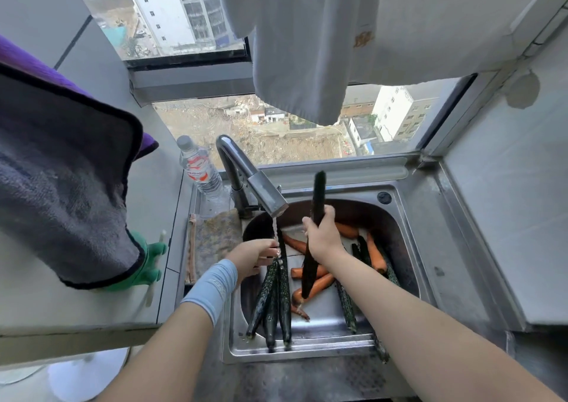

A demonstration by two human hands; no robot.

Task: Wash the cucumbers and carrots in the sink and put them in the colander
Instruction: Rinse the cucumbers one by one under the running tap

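Steel sink (tap running), left hand pinching cucumber bunch — right hand gripping cucumber

Your cucumbers are dark green with pale speckles, your carrots orange, the sink silver, your wrist sleeve pale blue, the towel grey with black edging.

Daylight poured through the window across mid-frame, with rooftops and bare earth far below. White cloth hung over its upper pane. A grey tiled wall stood at right. At left, a grey towel drooped above the pale ledge.
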